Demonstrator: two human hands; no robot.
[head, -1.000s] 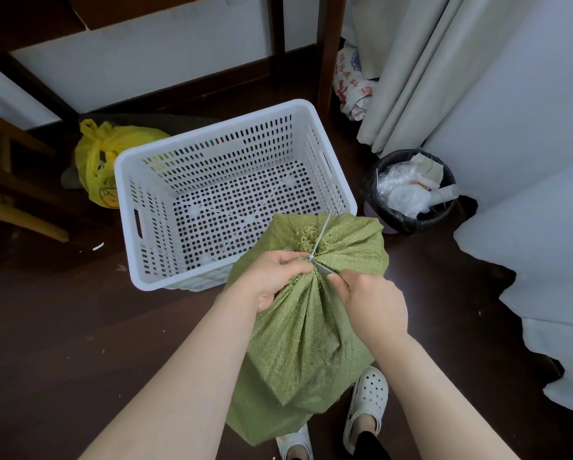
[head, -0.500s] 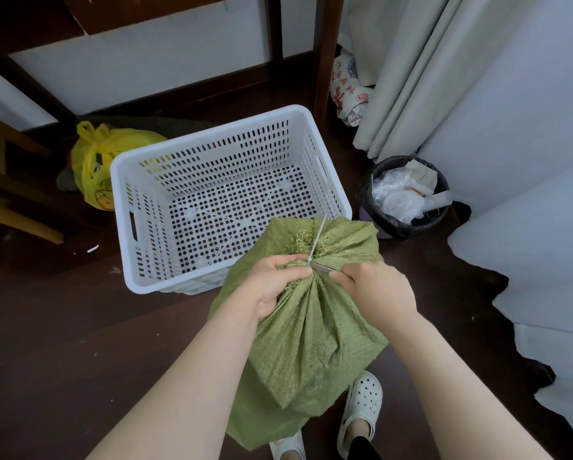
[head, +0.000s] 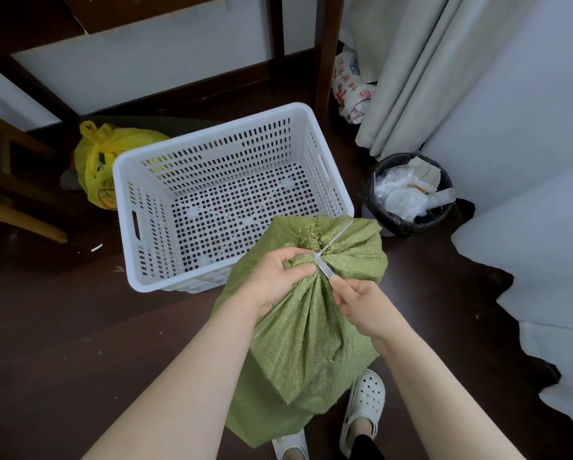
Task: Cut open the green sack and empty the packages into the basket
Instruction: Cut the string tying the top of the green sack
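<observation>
A green woven sack stands on the dark floor in front of my feet, its neck gathered and bound with a white tie. My left hand grips the bunched neck just below the tie. My right hand holds a small knife, and the blade tip touches the tie at the knot. The white perforated basket sits just beyond the sack with nothing inside it. The sack's frayed top leans over the basket's near right corner.
A black bin full of paper and plastic stands right of the basket. A yellow plastic bag lies behind the basket's left side. Wooden furniture legs and pale curtains stand at the back; white cloth drapes on the right.
My right hand has slid back a little toward me, showing more of the blade at the knot. My left hand keeps its grip on the neck, and the sack stays tied.
</observation>
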